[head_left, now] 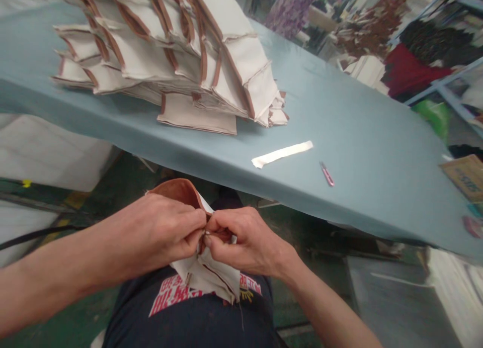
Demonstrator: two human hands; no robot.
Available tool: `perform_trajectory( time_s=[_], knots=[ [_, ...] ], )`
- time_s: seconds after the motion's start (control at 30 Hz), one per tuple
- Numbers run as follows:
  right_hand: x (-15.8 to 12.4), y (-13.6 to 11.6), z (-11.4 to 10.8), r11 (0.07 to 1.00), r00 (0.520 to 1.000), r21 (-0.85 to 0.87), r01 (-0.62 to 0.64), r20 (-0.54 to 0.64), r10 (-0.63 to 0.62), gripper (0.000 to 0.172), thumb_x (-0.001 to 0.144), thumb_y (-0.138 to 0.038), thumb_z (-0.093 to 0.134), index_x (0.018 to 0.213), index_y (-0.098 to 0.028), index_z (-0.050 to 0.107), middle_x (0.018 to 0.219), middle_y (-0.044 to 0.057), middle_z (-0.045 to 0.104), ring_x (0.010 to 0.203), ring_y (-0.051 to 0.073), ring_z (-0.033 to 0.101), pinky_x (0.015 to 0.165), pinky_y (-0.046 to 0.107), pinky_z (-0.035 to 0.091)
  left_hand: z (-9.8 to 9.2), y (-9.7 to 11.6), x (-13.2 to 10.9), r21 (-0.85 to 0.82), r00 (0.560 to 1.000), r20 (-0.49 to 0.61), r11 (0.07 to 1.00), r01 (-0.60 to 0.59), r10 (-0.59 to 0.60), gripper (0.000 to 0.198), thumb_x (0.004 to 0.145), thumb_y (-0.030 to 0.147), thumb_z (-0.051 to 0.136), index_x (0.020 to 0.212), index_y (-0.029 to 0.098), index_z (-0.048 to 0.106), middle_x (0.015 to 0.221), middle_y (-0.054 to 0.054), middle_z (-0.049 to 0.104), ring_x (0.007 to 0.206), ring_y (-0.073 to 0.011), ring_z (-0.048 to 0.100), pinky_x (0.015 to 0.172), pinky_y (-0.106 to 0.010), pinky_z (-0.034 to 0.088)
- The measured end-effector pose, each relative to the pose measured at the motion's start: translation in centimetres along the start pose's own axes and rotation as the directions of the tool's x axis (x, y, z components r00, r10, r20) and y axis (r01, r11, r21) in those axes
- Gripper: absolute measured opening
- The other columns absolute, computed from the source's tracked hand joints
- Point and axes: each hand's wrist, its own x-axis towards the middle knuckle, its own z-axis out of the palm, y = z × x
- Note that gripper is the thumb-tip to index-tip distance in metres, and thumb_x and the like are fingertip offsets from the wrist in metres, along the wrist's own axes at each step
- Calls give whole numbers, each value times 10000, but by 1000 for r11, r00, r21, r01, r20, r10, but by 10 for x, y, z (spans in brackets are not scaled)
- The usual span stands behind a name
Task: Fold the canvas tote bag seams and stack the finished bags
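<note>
In front of my body I hold a cream fabric piece with brown trim point(217, 275), held off the table. My left hand point(171, 227) pinches its brown edge. Close against it, my right hand point(241, 237) pinches the same piece, thumb and forefinger together. A brown flap curves up behind the left hand, and the cream part hangs down below both hands, with a loose thread at its lower edge. The exact spot between the fingertips is mostly hidden.
A blue-covered table point(358, 152) crosses the view. On it lie a large pile of cream pieces with brown edging point(169, 51), a cream strip point(283, 153) and small pink thread snips point(327, 175). A cardboard box point(466, 177) stands at the right, near shelves with fabric.
</note>
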Motion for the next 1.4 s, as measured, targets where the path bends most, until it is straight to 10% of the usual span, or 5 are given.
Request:
perform_trajectory(
  time_s=[0.37,1.0,1.4],
  knots=[
    [-1,-7,8,978,998,207,-1,-55,13,121,903,-232,689,788,-217,655,643,-81,529,572,93,425,578,234,366,7,3,-11,-514,940,117,791,333,-320,199,889,299,566,701,235,580,604,80,526,524,-100,439,456,-190,328],
    [6,-12,14,877,973,424,-228,134,189,191,854,-257,723,701,-216,615,583,-83,478,508,85,391,482,196,300,9,-1,-26,-434,922,231,815,384,-311,155,891,291,513,747,245,545,661,66,514,602,-126,461,531,-226,339],
    [7,-22,5,981,999,-190,-40,-22,37,162,809,-194,687,669,-211,608,609,-73,553,566,90,457,602,255,303,12,8,-25,-466,901,195,772,432,-386,327,999,420,510,721,249,526,674,52,474,610,-142,432,528,-230,354]
  ],
)
